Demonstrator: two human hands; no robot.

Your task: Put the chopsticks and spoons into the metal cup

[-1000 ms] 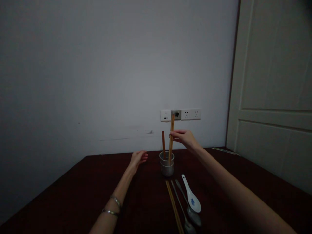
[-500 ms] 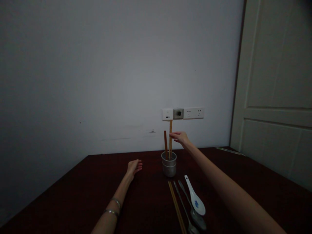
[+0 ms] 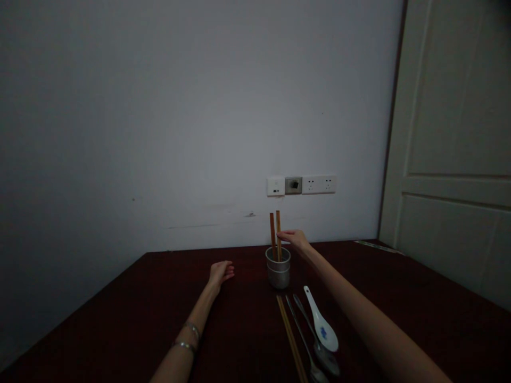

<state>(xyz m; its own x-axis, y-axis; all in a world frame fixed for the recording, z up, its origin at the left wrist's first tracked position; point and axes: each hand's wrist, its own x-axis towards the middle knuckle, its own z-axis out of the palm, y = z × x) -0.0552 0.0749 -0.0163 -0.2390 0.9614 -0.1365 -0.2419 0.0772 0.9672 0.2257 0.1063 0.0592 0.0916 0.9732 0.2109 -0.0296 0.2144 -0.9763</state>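
Note:
A small metal cup (image 3: pixel 278 268) stands on the dark red table (image 3: pixel 120 319). Two wooden chopsticks (image 3: pixel 275 234) stand upright in it, side by side. My right hand (image 3: pixel 294 239) pinches the right-hand chopstick just above the cup's rim. My left hand (image 3: pixel 221 271) rests flat on the table to the cup's left, fingers loosely stretched, holding nothing. Two bracelets (image 3: pixel 187 338) circle my left wrist.
Nearer to me lie a pair of wooden chopsticks (image 3: pixel 291 340), two metal spoons (image 3: pixel 315 351) and a white ceramic spoon (image 3: pixel 321 327) with a blue mark. A wall socket strip (image 3: pixel 301 185) sits above the cup. A door (image 3: pixel 455 149) stands at the right.
My right hand has lowered the chopstick into the cup until it stands level with the other one. My left hand came down and settled on the table.

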